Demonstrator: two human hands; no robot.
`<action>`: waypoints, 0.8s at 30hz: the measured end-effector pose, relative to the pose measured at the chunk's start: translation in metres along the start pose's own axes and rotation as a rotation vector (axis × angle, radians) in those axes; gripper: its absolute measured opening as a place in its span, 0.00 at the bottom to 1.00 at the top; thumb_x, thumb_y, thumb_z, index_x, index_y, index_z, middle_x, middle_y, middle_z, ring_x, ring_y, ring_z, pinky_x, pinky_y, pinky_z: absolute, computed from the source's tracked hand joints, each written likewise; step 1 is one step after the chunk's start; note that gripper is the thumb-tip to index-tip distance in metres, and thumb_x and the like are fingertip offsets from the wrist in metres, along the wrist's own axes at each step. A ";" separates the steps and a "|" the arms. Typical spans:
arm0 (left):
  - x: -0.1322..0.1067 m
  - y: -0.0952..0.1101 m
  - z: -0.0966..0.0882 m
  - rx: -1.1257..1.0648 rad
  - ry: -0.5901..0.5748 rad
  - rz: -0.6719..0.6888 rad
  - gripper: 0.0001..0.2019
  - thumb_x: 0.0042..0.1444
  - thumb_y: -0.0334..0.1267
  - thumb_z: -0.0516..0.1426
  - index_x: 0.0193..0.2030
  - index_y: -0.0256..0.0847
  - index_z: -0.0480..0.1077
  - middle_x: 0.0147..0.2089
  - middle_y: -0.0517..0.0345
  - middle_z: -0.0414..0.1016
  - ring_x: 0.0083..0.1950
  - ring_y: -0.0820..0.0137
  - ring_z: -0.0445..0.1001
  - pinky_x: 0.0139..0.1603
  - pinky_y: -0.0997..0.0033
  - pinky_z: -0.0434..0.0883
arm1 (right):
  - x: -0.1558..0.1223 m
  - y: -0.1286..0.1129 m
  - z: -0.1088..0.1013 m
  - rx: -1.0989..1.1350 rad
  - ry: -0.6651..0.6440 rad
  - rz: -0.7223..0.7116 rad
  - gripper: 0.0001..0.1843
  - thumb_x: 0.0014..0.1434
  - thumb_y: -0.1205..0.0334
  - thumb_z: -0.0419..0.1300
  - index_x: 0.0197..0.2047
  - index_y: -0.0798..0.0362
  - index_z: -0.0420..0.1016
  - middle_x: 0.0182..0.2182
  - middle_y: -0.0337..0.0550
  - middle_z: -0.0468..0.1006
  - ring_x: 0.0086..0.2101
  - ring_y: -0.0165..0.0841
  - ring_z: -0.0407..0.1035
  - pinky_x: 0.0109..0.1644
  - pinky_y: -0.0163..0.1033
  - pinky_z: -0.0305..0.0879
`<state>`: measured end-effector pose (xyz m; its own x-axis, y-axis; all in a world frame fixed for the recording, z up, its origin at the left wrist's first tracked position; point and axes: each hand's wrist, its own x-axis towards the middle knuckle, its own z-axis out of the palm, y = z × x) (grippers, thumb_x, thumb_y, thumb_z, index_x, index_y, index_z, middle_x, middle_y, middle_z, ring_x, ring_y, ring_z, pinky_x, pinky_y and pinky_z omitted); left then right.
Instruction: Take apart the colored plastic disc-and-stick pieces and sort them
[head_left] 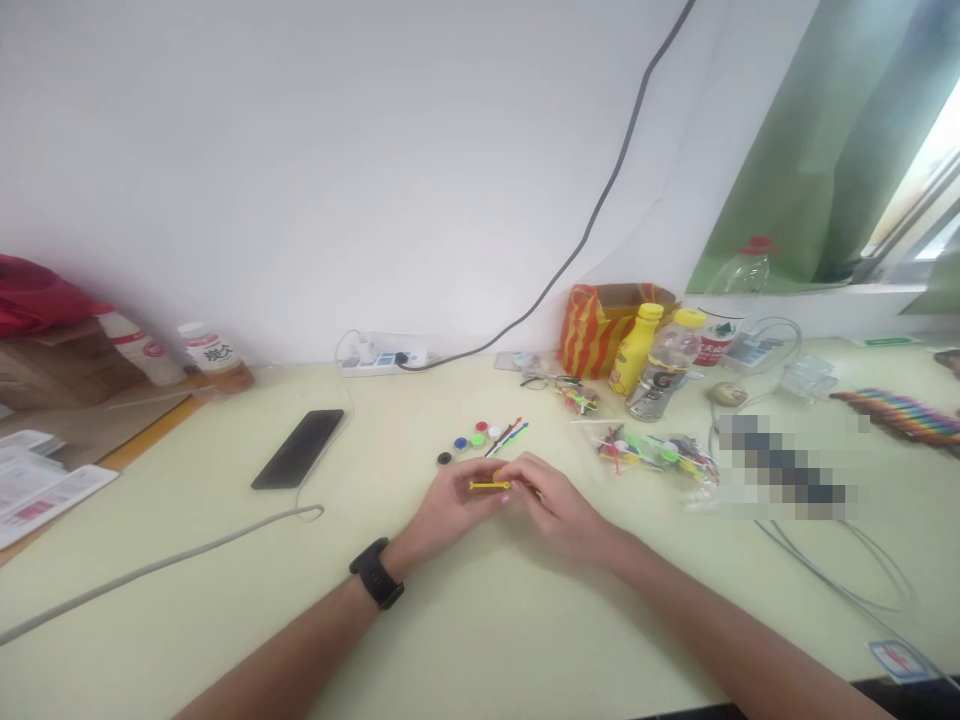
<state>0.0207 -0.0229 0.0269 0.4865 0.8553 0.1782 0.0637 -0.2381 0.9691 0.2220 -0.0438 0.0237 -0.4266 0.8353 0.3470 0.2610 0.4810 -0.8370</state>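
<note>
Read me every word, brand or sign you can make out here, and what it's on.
"G": clear yellow-capped bottle
"炭", next character unclear: brown-drink bottle
Too small or blurred to read: red-capped bottle, red-and-white bottle, sticker at lower right, cards at far left.

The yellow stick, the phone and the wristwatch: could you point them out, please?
Yellow stick (488, 486), head view: middle of its shaft.
Phone (298, 449), head view: dark upper surface.
Wristwatch (380, 577), head view: black strap.

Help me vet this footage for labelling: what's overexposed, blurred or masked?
Head view: the window glares pale at upper right; pixel blocks mask something on the right of the table; the small yellow piece looks slightly soft.
</note>
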 end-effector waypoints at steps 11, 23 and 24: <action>-0.002 0.001 0.002 0.103 0.006 0.083 0.14 0.66 0.42 0.60 0.55 0.43 0.79 0.54 0.50 0.82 0.54 0.58 0.80 0.59 0.54 0.78 | 0.002 0.008 0.000 -0.029 0.096 -0.002 0.06 0.70 0.59 0.53 0.47 0.49 0.68 0.43 0.43 0.76 0.41 0.34 0.71 0.45 0.39 0.69; -0.005 -0.006 -0.010 0.489 0.146 0.288 0.08 0.64 0.38 0.62 0.49 0.47 0.80 0.48 0.54 0.84 0.49 0.62 0.82 0.54 0.61 0.78 | 0.006 0.003 -0.014 0.134 0.080 0.143 0.12 0.69 0.50 0.56 0.40 0.51 0.69 0.32 0.38 0.70 0.33 0.32 0.65 0.35 0.36 0.61; -0.005 -0.006 -0.010 0.499 0.142 0.295 0.08 0.64 0.38 0.62 0.48 0.46 0.80 0.47 0.54 0.84 0.48 0.62 0.83 0.53 0.62 0.78 | 0.006 0.004 -0.014 0.152 0.075 0.145 0.12 0.69 0.51 0.56 0.40 0.51 0.69 0.32 0.38 0.70 0.33 0.32 0.65 0.36 0.36 0.61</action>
<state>0.0088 -0.0214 0.0214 0.4273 0.7650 0.4818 0.3621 -0.6331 0.6841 0.2328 -0.0334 0.0284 -0.3269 0.9130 0.2441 0.1792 0.3135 -0.9325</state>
